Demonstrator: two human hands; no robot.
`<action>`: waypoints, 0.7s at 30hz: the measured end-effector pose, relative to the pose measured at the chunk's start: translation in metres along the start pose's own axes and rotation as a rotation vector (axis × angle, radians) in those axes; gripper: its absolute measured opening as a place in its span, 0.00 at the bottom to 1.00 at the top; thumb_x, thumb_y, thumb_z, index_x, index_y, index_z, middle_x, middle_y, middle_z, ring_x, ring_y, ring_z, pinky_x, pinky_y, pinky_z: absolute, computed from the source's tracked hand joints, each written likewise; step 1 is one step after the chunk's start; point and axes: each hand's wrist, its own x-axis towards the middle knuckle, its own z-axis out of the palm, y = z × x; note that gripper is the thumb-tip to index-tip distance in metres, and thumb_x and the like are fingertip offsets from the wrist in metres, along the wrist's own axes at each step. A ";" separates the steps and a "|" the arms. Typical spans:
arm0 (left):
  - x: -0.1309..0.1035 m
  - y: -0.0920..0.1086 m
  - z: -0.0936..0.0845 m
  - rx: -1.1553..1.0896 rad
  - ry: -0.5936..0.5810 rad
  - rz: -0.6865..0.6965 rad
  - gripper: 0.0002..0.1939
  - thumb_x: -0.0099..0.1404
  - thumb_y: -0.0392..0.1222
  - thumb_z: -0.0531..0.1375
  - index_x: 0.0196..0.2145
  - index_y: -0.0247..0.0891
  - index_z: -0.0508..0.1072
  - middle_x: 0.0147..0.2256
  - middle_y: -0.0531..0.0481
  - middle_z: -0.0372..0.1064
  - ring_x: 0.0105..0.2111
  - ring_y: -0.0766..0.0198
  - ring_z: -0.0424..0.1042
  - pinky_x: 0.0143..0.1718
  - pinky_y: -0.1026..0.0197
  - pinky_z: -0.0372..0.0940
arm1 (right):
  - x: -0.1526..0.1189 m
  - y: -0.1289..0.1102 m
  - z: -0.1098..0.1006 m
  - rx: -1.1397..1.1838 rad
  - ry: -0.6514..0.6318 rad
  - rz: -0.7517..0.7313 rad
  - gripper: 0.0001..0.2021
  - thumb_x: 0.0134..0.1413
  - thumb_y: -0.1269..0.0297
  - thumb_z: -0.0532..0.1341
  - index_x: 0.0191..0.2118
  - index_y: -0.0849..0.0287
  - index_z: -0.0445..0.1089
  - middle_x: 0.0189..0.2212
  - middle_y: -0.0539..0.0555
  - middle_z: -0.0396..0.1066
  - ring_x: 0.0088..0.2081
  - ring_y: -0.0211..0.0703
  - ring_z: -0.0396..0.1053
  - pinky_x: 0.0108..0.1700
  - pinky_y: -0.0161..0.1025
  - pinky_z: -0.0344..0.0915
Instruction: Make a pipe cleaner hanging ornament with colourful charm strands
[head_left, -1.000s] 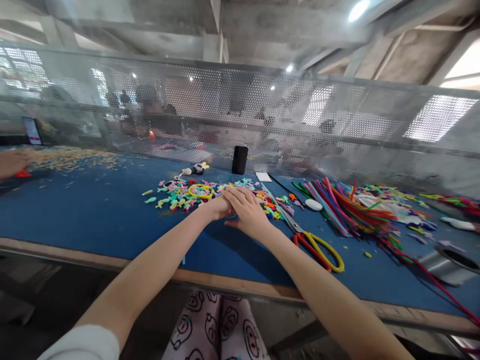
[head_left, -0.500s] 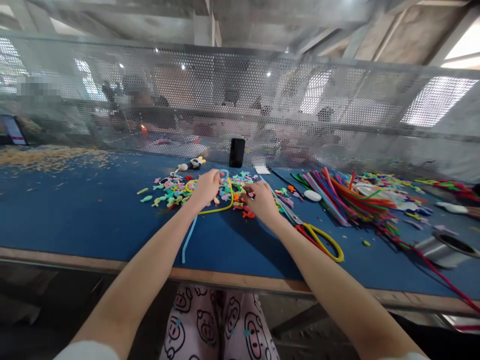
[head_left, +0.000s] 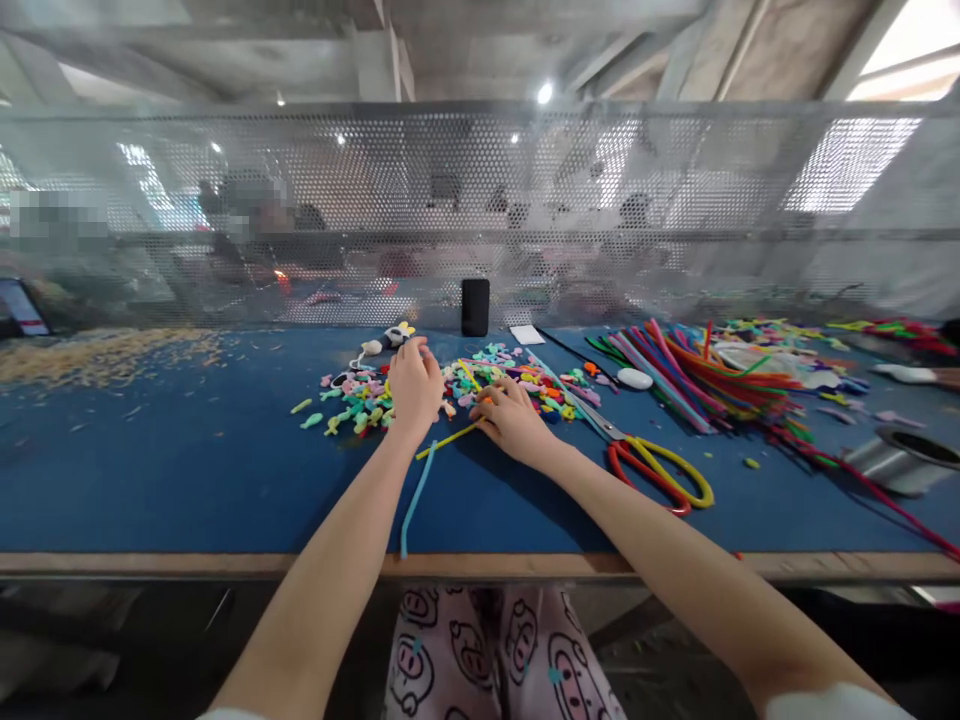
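Observation:
My left hand (head_left: 417,388) is raised over a pile of small coloured twisted pieces (head_left: 360,400), its fingers curled together. A light blue pipe cleaner (head_left: 415,505) runs out below that hand, its free end near the table's front edge; the hand hides the rest. My right hand (head_left: 514,418) is low at the pile's front edge. Its fingertips are closed on a yellow pipe cleaner (head_left: 448,438), whose bend they partly cover. One end of the yellow strand crosses the top of the blue one. Scissors (head_left: 652,470) with red and yellow handles lie right of my right hand.
Behind the pile stand a black phone-like object (head_left: 475,307) and a small stuffed figure (head_left: 390,338). A bundle of coloured pipe cleaners (head_left: 697,375), a white oval object (head_left: 634,378) and a metal spool (head_left: 904,460) lie rightward. A perforated screen (head_left: 420,220) borders the back.
My right hand has moved down and slightly left onto the yellow strand, which has shifted with it. The blue loop at my left fingertips no longer shows. The camera view has shifted.

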 end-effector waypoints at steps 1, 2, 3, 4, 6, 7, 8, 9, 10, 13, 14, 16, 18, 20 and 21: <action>0.000 0.000 0.000 -0.073 0.029 -0.039 0.12 0.71 0.38 0.50 0.48 0.37 0.67 0.47 0.39 0.73 0.49 0.52 0.71 0.54 0.52 0.62 | 0.000 -0.002 -0.002 0.013 0.035 0.002 0.10 0.60 0.68 0.61 0.46 0.55 0.77 0.49 0.59 0.72 0.57 0.59 0.57 0.61 0.61 0.57; -0.001 0.000 0.001 -0.144 0.054 -0.080 0.11 0.71 0.39 0.49 0.48 0.38 0.67 0.45 0.40 0.73 0.48 0.54 0.72 0.53 0.54 0.63 | 0.001 -0.005 -0.004 0.041 0.059 -0.020 0.13 0.60 0.69 0.61 0.48 0.54 0.76 0.50 0.59 0.72 0.57 0.59 0.57 0.60 0.60 0.58; -0.001 0.000 0.002 -0.209 0.079 -0.119 0.11 0.72 0.40 0.49 0.47 0.39 0.66 0.44 0.42 0.73 0.46 0.56 0.73 0.51 0.56 0.64 | 0.001 -0.011 -0.006 0.078 0.066 -0.068 0.15 0.60 0.70 0.59 0.51 0.54 0.75 0.51 0.59 0.72 0.57 0.57 0.58 0.60 0.59 0.58; -0.001 -0.001 0.003 -0.266 0.104 -0.153 0.10 0.72 0.40 0.48 0.47 0.40 0.65 0.42 0.44 0.73 0.44 0.57 0.73 0.50 0.57 0.64 | 0.001 -0.017 -0.007 0.116 0.047 -0.144 0.17 0.61 0.72 0.57 0.52 0.53 0.74 0.52 0.57 0.72 0.57 0.55 0.58 0.60 0.57 0.59; 0.000 -0.004 0.005 -0.355 0.167 -0.207 0.09 0.71 0.39 0.48 0.45 0.40 0.64 0.39 0.46 0.72 0.40 0.60 0.73 0.46 0.59 0.65 | 0.000 -0.031 -0.005 0.152 -0.035 -0.310 0.21 0.62 0.75 0.54 0.55 0.50 0.73 0.56 0.55 0.70 0.60 0.53 0.57 0.62 0.55 0.58; 0.002 -0.007 0.005 -0.389 0.205 -0.230 0.08 0.70 0.38 0.48 0.44 0.40 0.64 0.38 0.47 0.72 0.39 0.61 0.72 0.44 0.60 0.65 | -0.001 -0.038 -0.002 0.149 -0.078 -0.371 0.21 0.62 0.74 0.54 0.56 0.48 0.72 0.58 0.54 0.68 0.62 0.54 0.54 0.63 0.55 0.57; 0.005 -0.009 0.005 -0.415 0.252 -0.258 0.08 0.69 0.38 0.48 0.43 0.40 0.64 0.37 0.47 0.71 0.36 0.62 0.71 0.42 0.61 0.64 | -0.002 -0.043 0.001 0.148 -0.114 -0.411 0.18 0.64 0.72 0.56 0.55 0.48 0.73 0.59 0.53 0.68 0.63 0.55 0.53 0.64 0.56 0.56; 0.008 -0.013 0.005 -0.433 0.294 -0.283 0.07 0.69 0.38 0.48 0.42 0.40 0.63 0.36 0.48 0.70 0.34 0.63 0.70 0.40 0.61 0.64 | -0.004 -0.047 0.004 0.151 -0.143 -0.431 0.14 0.65 0.67 0.57 0.52 0.49 0.75 0.58 0.54 0.68 0.64 0.55 0.52 0.64 0.56 0.55; 0.012 -0.016 0.004 -0.452 0.344 -0.314 0.07 0.68 0.37 0.48 0.42 0.40 0.63 0.35 0.49 0.70 0.33 0.64 0.69 0.39 0.62 0.63 | -0.005 -0.049 0.007 0.157 -0.149 -0.417 0.12 0.66 0.64 0.57 0.48 0.50 0.76 0.56 0.54 0.69 0.64 0.55 0.52 0.64 0.55 0.56; 0.021 -0.026 0.000 -0.519 0.428 -0.372 0.08 0.66 0.35 0.48 0.42 0.40 0.62 0.33 0.51 0.68 0.27 0.66 0.65 0.33 0.63 0.61 | -0.007 -0.048 0.012 0.178 -0.148 -0.388 0.09 0.66 0.62 0.57 0.42 0.52 0.76 0.51 0.55 0.71 0.62 0.53 0.54 0.63 0.53 0.57; 0.022 -0.028 -0.001 -0.523 0.427 -0.361 0.08 0.66 0.35 0.48 0.42 0.40 0.63 0.32 0.51 0.68 0.26 0.66 0.64 0.31 0.63 0.61 | -0.007 -0.046 0.011 0.211 -0.143 -0.382 0.09 0.67 0.62 0.57 0.41 0.52 0.75 0.50 0.55 0.71 0.61 0.52 0.55 0.63 0.52 0.56; 0.020 -0.031 -0.003 -0.486 0.424 -0.319 0.07 0.66 0.35 0.49 0.42 0.39 0.64 0.32 0.51 0.69 0.26 0.65 0.65 0.31 0.63 0.61 | -0.008 -0.044 0.008 0.362 -0.081 -0.322 0.10 0.69 0.64 0.54 0.42 0.53 0.72 0.47 0.56 0.72 0.57 0.48 0.60 0.63 0.49 0.57; 0.016 -0.031 -0.004 -0.408 0.374 -0.270 0.07 0.66 0.35 0.50 0.41 0.39 0.65 0.32 0.50 0.70 0.29 0.63 0.68 0.34 0.62 0.63 | -0.009 -0.041 0.002 0.565 0.056 -0.131 0.10 0.69 0.64 0.50 0.44 0.55 0.68 0.43 0.57 0.72 0.51 0.45 0.65 0.58 0.45 0.62; 0.010 -0.026 -0.003 -0.329 0.282 -0.193 0.09 0.66 0.34 0.51 0.41 0.39 0.68 0.31 0.50 0.72 0.31 0.63 0.69 0.37 0.61 0.64 | -0.010 -0.036 -0.004 0.739 0.180 0.118 0.11 0.70 0.62 0.47 0.48 0.57 0.64 0.38 0.56 0.71 0.43 0.43 0.68 0.50 0.41 0.66; 0.007 -0.022 -0.003 -0.293 0.216 -0.149 0.10 0.65 0.34 0.51 0.41 0.38 0.69 0.30 0.49 0.72 0.30 0.63 0.70 0.38 0.61 0.64 | -0.011 -0.033 -0.007 0.802 0.223 0.232 0.12 0.70 0.61 0.46 0.50 0.57 0.62 0.35 0.55 0.70 0.38 0.42 0.68 0.45 0.39 0.67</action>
